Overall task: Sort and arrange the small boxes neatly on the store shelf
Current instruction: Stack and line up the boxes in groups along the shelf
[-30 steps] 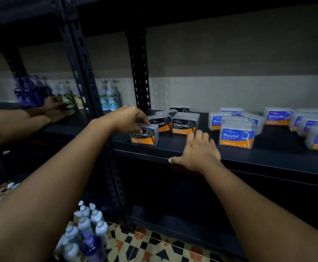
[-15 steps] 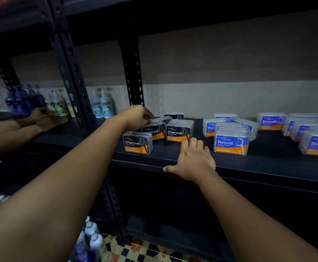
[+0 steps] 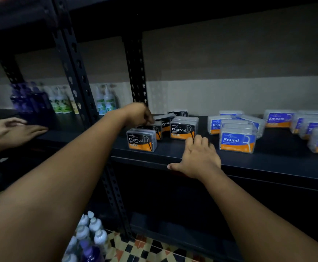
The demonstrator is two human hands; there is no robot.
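Head view: left hand (image 3: 138, 114) fingers curl on a rear Charcoal box (image 3: 152, 129) on the shelf (image 3: 268, 163); right hand (image 3: 199, 159) rests flat. Boxes judged light, rigid, slick; grip the sides.

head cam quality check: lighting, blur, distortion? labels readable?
Head view: dim, corners and upper shelf near black. Wide-angle bend in the shelf edge and uprights. Bottles at left are smeared; left hand soft over the Charcoal boxes. Charcoal and Round box labels read; small print doesn't. Right hand sharp.
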